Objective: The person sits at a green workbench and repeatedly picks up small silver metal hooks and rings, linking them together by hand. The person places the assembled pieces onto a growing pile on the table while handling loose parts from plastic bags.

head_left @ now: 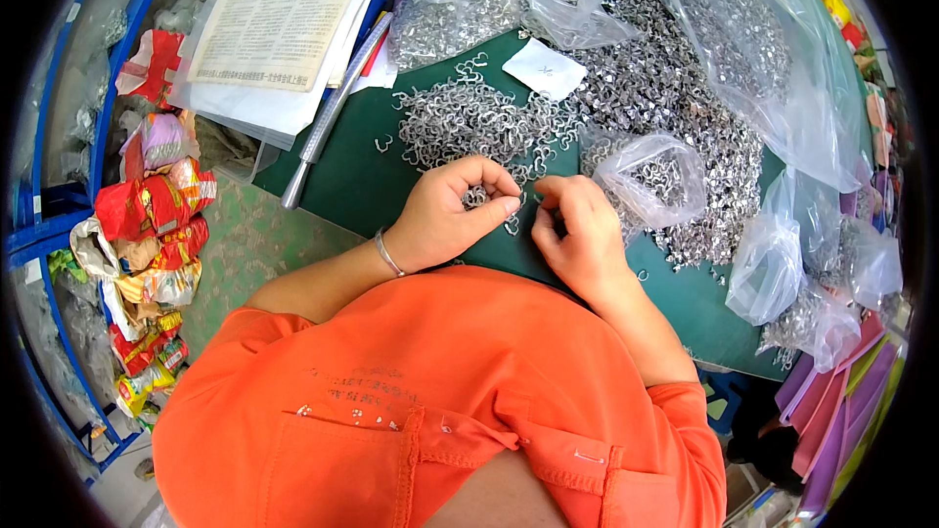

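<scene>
A heap of small silver S-shaped metal hooks (479,122) lies on the green tabletop just beyond my hands. My left hand (452,210), with a bracelet at its wrist, is curled with thumb and forefinger pressed together; a few metal hooks (475,198) show inside the curl. By its fingertips a small hook (512,225) hangs or lies; I cannot tell which. My right hand (584,233) is closed close by, its thumb and fingers bent together, and what they pinch is hidden. A narrow gap separates the two hands.
A large heap of small shiny metal pieces (675,88) spreads at the right, with an open plastic bag of hooks (650,181) beside it. Clear bags (768,274) line the right edge. A white paper slip (545,69), a metal rod (337,108) and a newspaper (264,24) lie farther back.
</scene>
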Demonstrator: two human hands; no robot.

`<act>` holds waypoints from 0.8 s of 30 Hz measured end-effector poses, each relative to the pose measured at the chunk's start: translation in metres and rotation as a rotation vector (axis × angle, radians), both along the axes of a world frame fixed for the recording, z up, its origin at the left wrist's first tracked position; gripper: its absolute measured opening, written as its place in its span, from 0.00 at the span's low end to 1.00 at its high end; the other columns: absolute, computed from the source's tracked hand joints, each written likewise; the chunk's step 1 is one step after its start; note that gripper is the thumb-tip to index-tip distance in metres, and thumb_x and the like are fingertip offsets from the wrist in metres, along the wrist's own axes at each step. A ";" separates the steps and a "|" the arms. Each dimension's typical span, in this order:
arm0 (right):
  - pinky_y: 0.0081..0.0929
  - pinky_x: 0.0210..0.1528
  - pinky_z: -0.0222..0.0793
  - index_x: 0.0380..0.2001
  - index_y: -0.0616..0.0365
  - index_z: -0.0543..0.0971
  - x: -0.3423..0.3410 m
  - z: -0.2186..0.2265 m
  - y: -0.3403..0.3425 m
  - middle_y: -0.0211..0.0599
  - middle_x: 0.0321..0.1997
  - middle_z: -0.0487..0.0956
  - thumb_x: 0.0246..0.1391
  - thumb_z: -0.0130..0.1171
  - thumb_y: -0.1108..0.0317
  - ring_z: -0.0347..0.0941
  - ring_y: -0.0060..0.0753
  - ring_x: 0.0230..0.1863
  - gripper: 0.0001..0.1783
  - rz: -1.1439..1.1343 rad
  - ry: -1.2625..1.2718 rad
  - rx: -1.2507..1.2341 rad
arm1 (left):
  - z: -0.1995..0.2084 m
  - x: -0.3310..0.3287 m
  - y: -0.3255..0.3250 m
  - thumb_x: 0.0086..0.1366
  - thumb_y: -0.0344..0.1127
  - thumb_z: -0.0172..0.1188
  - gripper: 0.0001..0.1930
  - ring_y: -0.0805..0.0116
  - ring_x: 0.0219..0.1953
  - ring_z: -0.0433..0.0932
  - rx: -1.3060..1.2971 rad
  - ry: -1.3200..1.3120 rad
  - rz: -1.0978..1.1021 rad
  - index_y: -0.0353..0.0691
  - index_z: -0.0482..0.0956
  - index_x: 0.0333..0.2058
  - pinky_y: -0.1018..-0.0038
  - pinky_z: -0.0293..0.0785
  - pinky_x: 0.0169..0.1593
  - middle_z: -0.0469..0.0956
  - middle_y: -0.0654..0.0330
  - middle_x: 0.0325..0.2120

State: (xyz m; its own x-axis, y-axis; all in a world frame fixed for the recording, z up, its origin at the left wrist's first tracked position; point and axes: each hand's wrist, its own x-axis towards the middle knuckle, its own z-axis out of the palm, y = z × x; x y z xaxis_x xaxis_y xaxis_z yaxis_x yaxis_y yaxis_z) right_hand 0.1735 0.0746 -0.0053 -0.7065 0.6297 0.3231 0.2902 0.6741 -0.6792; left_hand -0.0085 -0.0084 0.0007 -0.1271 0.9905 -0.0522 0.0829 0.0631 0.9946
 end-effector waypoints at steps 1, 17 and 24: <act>0.38 0.34 0.73 0.38 0.61 0.74 0.001 0.003 -0.001 0.43 0.31 0.74 0.40 0.57 0.85 0.73 0.48 0.33 0.18 -0.003 0.048 -0.078 | 0.001 0.000 0.000 0.61 0.27 0.63 0.07 0.80 0.35 0.75 -0.026 -0.018 -0.019 0.34 0.79 0.39 0.82 0.72 0.41 0.78 0.66 0.32; 0.40 0.34 0.70 0.37 0.58 0.73 -0.010 -0.004 -0.001 0.42 0.33 0.74 0.40 0.61 0.79 0.71 0.49 0.33 0.17 -0.041 -0.045 0.114 | -0.001 0.003 0.001 0.63 0.26 0.60 0.07 0.79 0.35 0.77 -0.072 -0.061 0.012 0.33 0.79 0.40 0.80 0.74 0.40 0.80 0.64 0.34; 0.37 0.35 0.72 0.39 0.60 0.73 -0.007 -0.002 -0.001 0.43 0.36 0.73 0.41 0.60 0.84 0.73 0.48 0.35 0.19 0.013 0.030 -0.173 | -0.002 0.001 0.001 0.61 0.26 0.63 0.08 0.78 0.36 0.77 -0.070 0.023 -0.021 0.34 0.80 0.40 0.80 0.74 0.41 0.80 0.63 0.34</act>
State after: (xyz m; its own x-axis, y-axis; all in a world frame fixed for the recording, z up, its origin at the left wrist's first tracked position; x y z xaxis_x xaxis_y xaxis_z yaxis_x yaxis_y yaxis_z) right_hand 0.1667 0.0737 -0.0073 -0.7063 0.6688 0.2319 0.2603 0.5500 -0.7936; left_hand -0.0077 -0.0077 -0.0016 -0.1085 0.9870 -0.1189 0.1076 0.1306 0.9856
